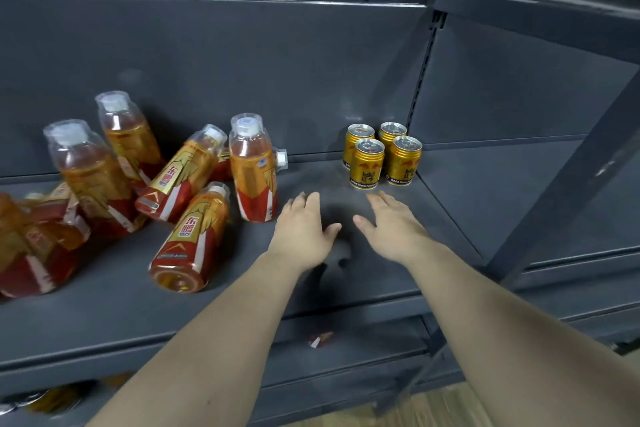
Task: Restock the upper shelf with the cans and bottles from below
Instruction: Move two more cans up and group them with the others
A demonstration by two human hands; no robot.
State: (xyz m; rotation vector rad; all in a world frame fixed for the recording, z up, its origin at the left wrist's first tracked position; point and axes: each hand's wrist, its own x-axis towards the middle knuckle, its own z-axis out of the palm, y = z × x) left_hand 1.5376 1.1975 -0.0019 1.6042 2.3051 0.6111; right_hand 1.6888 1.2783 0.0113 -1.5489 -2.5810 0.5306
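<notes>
Both my left hand (304,229) and right hand (393,227) hover empty, fingers straight and loosely spread, over the upper shelf (242,288) between the tumbled bottles (188,236) and four upright cans (381,156), so I judge the next move is reaching below for more.

head view, close, down onto shelf (346,281)

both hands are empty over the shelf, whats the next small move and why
Probably draw both hands back toward the lower shelf for more stock: the left hand and right hand are open and empty, the four gold cans already stand upright in the corner, and blurred stock shows below.
</notes>
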